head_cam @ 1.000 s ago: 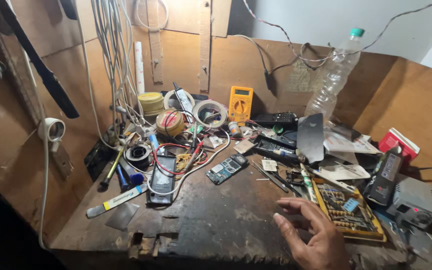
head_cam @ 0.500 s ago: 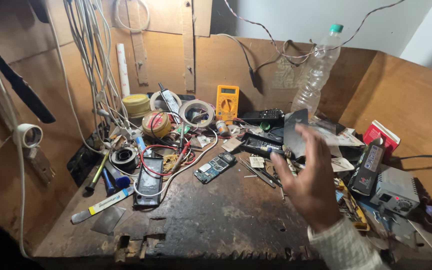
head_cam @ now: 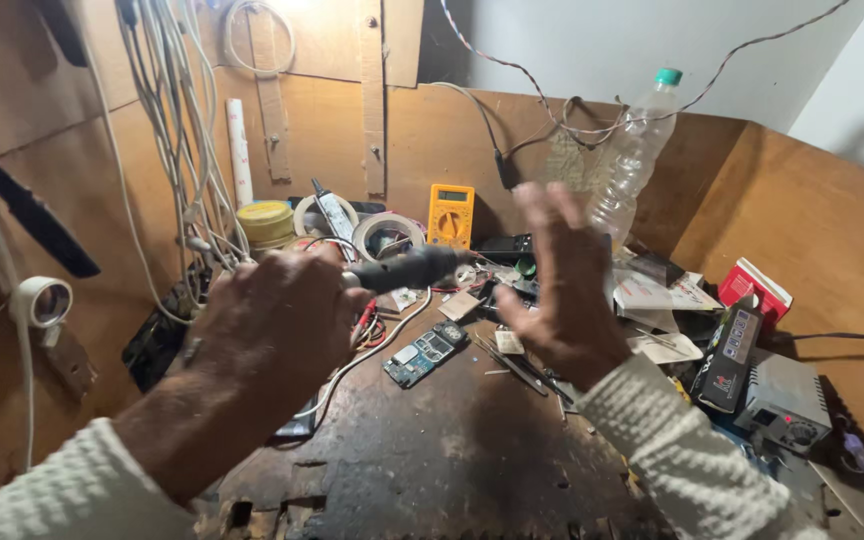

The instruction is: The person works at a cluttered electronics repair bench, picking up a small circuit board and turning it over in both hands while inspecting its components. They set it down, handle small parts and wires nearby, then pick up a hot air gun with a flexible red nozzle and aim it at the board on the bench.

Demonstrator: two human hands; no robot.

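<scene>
A: Left hand [head_cam: 277,320]?
B: Fingers wrapped around a dark, blurred handheld tool [head_cam: 407,270], raised above the wooden workbench [head_cam: 432,460]; its tip points toward the right hand.
A: Right hand [head_cam: 562,290]?
B: Fingers spread wide, holding nothing, lifted over the clutter just beside the tool's tip.
A: Underneath?
B: Bare phone circuit board [head_cam: 425,353] between the hands; yellow multimeter [head_cam: 450,213] and plastic bottle [head_cam: 632,160] against the back wall

An electronics repair workshop: a scarred wooden worktop [head_cam: 432,470] crowded with a yellow multimeter [head_cam: 450,213], bare circuit board [head_cam: 425,353], tape rolls [head_cam: 388,236] and hanging cables [head_cam: 167,120].
</scene>
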